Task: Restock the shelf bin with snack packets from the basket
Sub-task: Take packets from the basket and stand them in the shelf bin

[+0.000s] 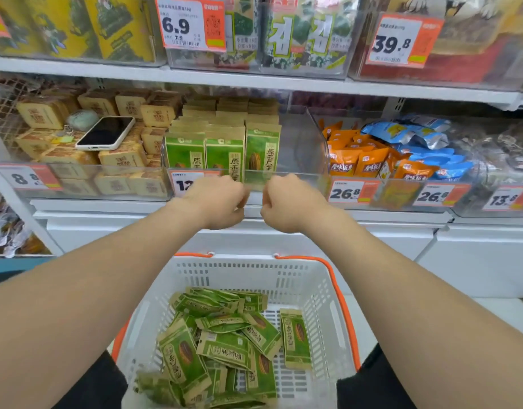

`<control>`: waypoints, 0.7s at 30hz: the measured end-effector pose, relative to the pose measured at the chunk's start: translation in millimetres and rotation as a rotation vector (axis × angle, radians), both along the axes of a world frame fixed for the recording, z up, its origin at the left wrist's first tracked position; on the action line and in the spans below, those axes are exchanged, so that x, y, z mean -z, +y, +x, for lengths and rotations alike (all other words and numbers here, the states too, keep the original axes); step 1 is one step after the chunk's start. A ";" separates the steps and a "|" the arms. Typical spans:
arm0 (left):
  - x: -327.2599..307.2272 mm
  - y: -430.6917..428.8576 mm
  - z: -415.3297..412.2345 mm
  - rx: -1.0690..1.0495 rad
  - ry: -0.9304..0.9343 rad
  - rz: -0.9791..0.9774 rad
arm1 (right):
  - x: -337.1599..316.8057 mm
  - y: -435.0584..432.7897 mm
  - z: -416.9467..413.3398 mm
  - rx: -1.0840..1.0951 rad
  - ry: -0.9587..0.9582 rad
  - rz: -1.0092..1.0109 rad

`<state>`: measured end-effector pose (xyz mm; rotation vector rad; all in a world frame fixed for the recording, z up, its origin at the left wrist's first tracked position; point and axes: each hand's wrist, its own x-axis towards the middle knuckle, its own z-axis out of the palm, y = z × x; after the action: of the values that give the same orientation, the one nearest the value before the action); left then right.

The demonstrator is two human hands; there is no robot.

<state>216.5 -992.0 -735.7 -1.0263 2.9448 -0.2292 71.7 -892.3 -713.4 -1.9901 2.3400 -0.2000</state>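
A clear shelf bin [302, 143] holds rows of green snack packets [224, 152] standing upright on its left side; its right side is bare. Below, a white basket [316, 278] with orange handles holds several loose green packets [224, 343]. My left hand [221, 202] and my right hand [288, 203] are side by side just in front of the bin's front wall, a small gap between them. Both have their fingers curled, and I see no packet in either.
A phone [105, 132] lies on tan packets in the bin to the left. Orange and blue packets [372, 163] fill the bin to the right. Price tags [353, 191] line the shelf front. Another shelf [254, 81] runs above.
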 end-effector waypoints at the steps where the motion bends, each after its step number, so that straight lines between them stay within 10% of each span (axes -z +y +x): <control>1: 9.4 3.6 0.3 -0.011 -0.052 0.014 | 8.7 7.1 5.3 -0.042 0.048 0.082; 11: 140.3 48.6 45.0 -0.153 -0.469 0.421 | 112.8 60.9 72.6 -0.420 0.339 0.593; 21: 213.5 81.1 105.0 -0.141 -0.872 0.589 | 132.9 53.0 120.5 -0.576 0.376 0.618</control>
<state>321.5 -910.9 -949.2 -0.7602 1.9571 0.1579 192.2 -839.3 -846.3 -2.3394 1.5528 0.8695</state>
